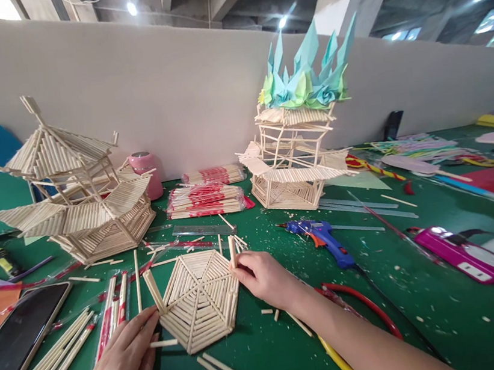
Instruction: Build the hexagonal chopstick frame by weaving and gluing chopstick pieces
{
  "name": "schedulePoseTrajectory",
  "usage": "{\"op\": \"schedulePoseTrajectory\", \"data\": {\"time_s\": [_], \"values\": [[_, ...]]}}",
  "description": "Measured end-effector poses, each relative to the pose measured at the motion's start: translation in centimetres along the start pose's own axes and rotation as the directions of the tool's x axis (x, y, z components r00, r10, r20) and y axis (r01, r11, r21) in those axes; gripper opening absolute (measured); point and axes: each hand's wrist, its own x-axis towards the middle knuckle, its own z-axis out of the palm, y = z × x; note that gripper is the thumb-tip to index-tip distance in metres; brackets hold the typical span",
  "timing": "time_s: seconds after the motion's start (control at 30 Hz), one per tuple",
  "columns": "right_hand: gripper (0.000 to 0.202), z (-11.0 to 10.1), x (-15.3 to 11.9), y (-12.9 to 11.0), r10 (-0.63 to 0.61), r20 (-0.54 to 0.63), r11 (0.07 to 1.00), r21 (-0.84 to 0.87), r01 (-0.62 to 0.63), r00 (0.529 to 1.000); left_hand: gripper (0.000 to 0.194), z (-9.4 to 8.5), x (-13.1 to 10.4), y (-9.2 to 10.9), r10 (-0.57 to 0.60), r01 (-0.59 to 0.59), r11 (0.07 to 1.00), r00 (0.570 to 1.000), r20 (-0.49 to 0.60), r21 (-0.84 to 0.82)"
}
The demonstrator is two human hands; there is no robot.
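Observation:
A flat hexagonal panel of wooden sticks [202, 300] lies on the green table, with short upright sticks at two of its corners. My right hand [263, 277] pinches the upright stick [233, 252] at the panel's upper right corner. My left hand [127, 361] lies beside the panel's left edge, its fingers together near the leaning upright sticks [154, 291]; whether it grips anything is unclear. A short loose stick [164, 343] lies by its fingers. The blue glue gun [320, 237] lies to the right of my right hand.
Two stick pavilions, one at left [70, 196] and one with blue paper shapes [292, 161], stand at the back. Between them are stick packs [206, 199] and a pink jar [148, 174]. A dark tablet [23, 348] lies left; a magenta device [463, 253] lies right.

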Motion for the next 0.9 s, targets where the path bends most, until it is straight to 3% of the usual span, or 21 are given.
{"op": "schedulePoseTrajectory", "data": {"time_s": [0.57,0.9], "values": [[0.016,-0.02,-0.1,-0.12,0.009,-0.003,0.999,0.038,-0.009,1.0,0.032,0.45,-0.59,-0.22,-0.089,0.09,0.993,0.996,0.02,-0.079],[0.018,-0.51,-0.27,0.14,0.009,0.015,0.986,0.164,-0.011,1.0,0.031,-0.05,-0.2,0.0,-0.089,0.088,0.994,0.996,-0.021,-0.07]]}}
